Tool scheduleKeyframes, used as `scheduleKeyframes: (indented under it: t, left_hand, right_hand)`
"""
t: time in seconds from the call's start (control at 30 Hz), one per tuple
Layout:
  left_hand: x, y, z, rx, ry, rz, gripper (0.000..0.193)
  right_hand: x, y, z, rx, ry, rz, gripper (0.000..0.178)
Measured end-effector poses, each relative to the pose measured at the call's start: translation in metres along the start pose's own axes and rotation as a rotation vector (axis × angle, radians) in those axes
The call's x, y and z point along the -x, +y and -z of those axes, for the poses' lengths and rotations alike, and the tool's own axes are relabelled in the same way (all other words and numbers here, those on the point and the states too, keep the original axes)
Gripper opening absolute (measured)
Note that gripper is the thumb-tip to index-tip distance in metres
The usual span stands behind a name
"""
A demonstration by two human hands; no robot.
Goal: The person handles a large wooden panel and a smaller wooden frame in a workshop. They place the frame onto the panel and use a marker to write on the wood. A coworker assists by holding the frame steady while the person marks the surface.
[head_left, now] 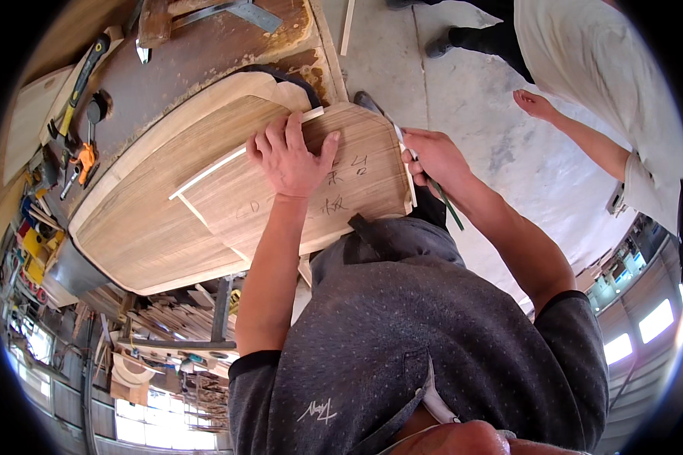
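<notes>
A flat wooden board (368, 189) with handwritten marks lies over a larger rounded wooden panel (136, 201). My left hand (290, 163) rests on the board with its fingers spread, close to a thin pale strip (212, 172) along the far edge. At the board's right end, my right hand (438, 161) is closed round a green pencil (449, 206), whose rear end sticks out below the hand. Another narrow pale strip (410, 178) runs along that end, beside my right fingers. The pencil's tip cannot be made out.
On the brown worktable (182, 72) lie a hammer (76, 91), an orange-handled tool (88, 158) and a metal square (254, 14). To the right, another person (603, 83) stands with a lowered hand (535, 105). Stacked timber (178, 322) lies at lower left.
</notes>
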State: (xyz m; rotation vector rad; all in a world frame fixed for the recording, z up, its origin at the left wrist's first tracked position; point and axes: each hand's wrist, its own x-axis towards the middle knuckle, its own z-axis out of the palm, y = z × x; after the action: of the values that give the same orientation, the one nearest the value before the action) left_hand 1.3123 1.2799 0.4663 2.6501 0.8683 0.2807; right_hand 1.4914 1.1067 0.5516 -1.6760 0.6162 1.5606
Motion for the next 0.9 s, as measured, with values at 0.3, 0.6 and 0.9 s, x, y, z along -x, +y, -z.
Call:
scheduleKeyframes:
  t: [0.3, 0.6, 0.9]
  left_hand:
    - [0.003, -0.003, -0.001, 0.001, -0.036, 0.005, 0.066]
    - [0.003, -0.005, -0.002, 0.034, -0.053, 0.007, 0.066]
    - [0.001, -0.004, 0.001, 0.048, -0.044, 0.032, 0.064]
  right_hand:
    - [0.013, -0.022, -0.019, 0.095, 0.101, -0.042, 0.023]
    - [0.009, -0.025, -0.018, 0.221, 0.098, -0.028, 0.026]
    - [0.01, -0.035, -0.026, 0.277, 0.122, -0.038, 0.025]
